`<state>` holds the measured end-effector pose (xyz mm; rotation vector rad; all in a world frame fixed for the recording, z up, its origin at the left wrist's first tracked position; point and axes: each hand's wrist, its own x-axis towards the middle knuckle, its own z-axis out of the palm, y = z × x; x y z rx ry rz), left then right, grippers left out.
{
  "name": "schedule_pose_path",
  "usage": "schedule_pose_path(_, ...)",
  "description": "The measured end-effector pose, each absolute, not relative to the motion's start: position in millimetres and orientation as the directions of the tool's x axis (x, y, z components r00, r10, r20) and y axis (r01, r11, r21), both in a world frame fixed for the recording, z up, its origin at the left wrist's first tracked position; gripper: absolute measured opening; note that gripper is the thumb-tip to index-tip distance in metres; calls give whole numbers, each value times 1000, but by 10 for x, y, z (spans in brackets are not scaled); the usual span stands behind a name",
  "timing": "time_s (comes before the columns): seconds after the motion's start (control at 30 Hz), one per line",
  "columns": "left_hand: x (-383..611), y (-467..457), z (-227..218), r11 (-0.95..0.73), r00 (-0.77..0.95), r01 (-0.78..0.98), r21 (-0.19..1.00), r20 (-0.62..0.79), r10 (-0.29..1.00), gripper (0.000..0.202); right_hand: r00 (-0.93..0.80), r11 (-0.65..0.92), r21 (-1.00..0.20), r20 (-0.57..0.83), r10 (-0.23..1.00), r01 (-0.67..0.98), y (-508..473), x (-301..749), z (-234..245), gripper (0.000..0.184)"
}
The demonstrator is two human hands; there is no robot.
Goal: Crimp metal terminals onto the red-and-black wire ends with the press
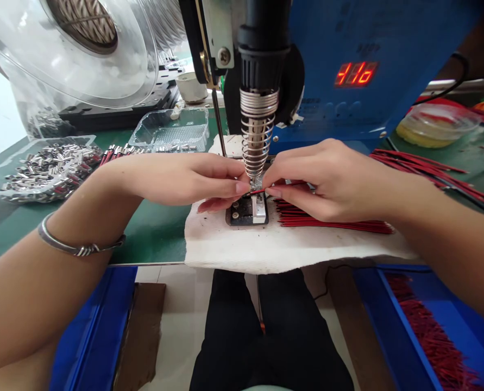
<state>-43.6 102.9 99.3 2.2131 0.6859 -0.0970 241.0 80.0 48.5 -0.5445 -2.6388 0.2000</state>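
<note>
Under the spring-wrapped soldering iron (258, 127), my two hands meet over a small dark fixture with a white metal block (259, 210). My right hand (323, 179) pinches a thin red wire (258, 191) between thumb and forefinger. The wire runs leftward to the fingertips of my left hand (201, 182), which are closed at its other end. What sits in those left fingers is mostly covered; only a dark bit shows. Beneath my right hand lies a bundle of red and black wires (331, 221) on a white cloth (233, 255).
Left are a clear tray of small metal connectors (54, 168), another clear tray (170, 127) and a large clear spool (136, 60). A blue machine (327, 117) with a lit red display stands behind. More red wires (437, 174) lie right; a blue bin (413, 336) sits below.
</note>
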Motion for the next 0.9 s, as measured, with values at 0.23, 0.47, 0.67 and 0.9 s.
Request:
schedule_pose_path(0.23, -429, 1022, 983, -534, 853, 500, 682, -281, 440, 44, -821, 912, -235, 402, 406, 335, 799, 2411, 488, 19)
schedule_pose_path(0.47, -411, 1032, 994, -531, 845, 513, 674, -287, 452, 42, -815, 908, -241, 404, 415, 342, 793, 2403, 472, 18)
schedule_pose_path(0.67, -413, 1035, 983, -515, 835, 528, 675, -301, 461, 41, -815, 902, -244, 391, 428, 357, 791, 2399, 484, 19)
schedule_pose_path(0.9, -417, 1050, 965, -523, 843, 510, 682, -277, 461, 42, -799, 898, -239, 412, 438, 369, 806, 2403, 458, 18)
